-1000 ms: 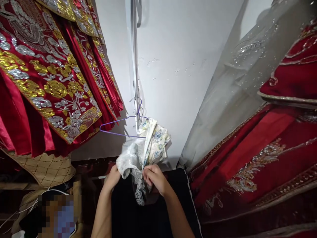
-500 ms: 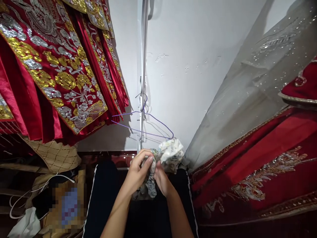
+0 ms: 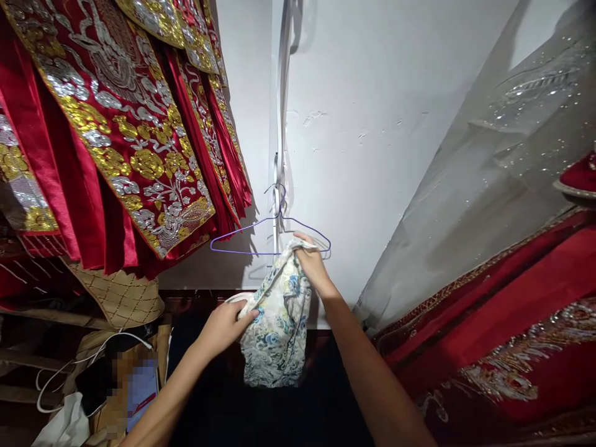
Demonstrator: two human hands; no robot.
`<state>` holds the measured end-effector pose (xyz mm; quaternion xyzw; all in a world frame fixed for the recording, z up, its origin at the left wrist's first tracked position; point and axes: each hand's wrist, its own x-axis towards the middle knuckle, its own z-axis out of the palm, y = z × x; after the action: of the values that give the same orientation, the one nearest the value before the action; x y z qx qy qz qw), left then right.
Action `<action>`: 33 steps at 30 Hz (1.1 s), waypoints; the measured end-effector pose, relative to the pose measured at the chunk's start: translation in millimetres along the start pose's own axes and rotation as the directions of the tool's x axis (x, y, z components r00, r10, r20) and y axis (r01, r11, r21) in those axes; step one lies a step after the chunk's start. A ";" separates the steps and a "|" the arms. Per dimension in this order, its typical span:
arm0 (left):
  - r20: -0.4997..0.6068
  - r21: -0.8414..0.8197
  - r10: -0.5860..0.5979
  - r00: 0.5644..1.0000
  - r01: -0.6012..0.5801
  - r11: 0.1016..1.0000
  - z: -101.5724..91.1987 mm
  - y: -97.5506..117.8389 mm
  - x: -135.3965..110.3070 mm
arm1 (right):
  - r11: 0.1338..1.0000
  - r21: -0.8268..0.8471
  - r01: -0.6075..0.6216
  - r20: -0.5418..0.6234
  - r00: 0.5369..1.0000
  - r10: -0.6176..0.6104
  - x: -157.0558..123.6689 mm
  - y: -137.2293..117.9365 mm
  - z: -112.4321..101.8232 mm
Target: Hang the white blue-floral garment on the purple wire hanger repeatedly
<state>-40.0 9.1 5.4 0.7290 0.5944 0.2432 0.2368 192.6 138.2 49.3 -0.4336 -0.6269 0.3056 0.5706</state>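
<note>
A white floral garment (image 3: 274, 341) with blue flowers hangs stretched between my two hands in front of my lap. My left hand (image 3: 222, 328) pinches its upper edge at the left, thumb on the near side. Higher up and to the right, my right hand (image 3: 311, 264) grips the other end of that edge, with some fingers hidden by the cloth. Just behind the right hand is a thin purple hanger (image 3: 242, 252), hooked on a white upright pole (image 3: 280, 112). The cloth and my right hand cover part of the hanger's lower bar.
Red gowns with gold and silver embroidery (image 3: 149, 164) hang at the left. A sheer sparkling fabric (image 3: 442, 186) and a beaded red garment (image 3: 507, 279) fill the right side. At lower left are a white cable (image 3: 46, 406), white tissue (image 3: 65, 422) and a tan quilted cloth (image 3: 118, 295).
The garment was bunched between my close hands and is now spread out, hanging down. My right hand has moved up toward the hanger, my left hand to the left.
</note>
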 end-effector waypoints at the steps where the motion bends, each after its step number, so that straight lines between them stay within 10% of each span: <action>1: 0.000 0.074 -0.004 1.000 0.004 0.997 -6.5 -6.6 0.5 | 0.998 -0.037 -0.043 0.035 0.998 0.044 5.4 10.3 10.2; 5: 0.096 0.269 -0.035 0.995 0.008 0.963 -19.1 -39.7 -6.8 | 0.990 -0.103 -0.098 0.129 0.985 0.111 -2.3 43.6 22.7; 9: 0.254 0.360 -0.055 0.966 -0.041 0.932 -31.2 -74.0 -12.7 | 0.985 -0.147 -0.087 0.163 0.980 0.111 -23.1 50.5 -7.8; 12: 0.162 0.365 0.023 0.987 -0.081 0.927 -60.7 -82.1 1.9 | 0.984 -0.161 -0.077 0.182 0.978 0.106 -28.9 41.4 -29.0; 17: -0.209 0.234 0.342 0.916 -0.293 0.927 -115.2 -39.0 43.1 | 0.987 -0.144 -0.076 0.191 0.976 0.103 -34.4 28.2 -31.1; 25: -0.238 0.235 0.424 0.874 -0.372 0.898 -109.6 20.7 90.5 | 0.997 -0.043 -0.057 0.325 0.943 0.068 -63.8 -4.2 -29.3; 29: -0.218 0.272 0.440 0.871 -0.379 0.885 -114.5 9.2 100.5 | 0.991 -0.127 -0.031 -0.050 0.998 0.024 -60.7 -18.8 -73.2; 33: -0.201 0.330 0.475 0.857 -0.397 0.856 -113.7 10.4 100.6 | 0.940 -0.338 -0.039 -0.280 0.958 -0.061 -40.1 -22.5 -116.1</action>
<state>-86.9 112.4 106.9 0.8302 0.4669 0.3042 -0.0145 301.0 79.6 69.8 -0.5617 -0.5835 0.1237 0.5734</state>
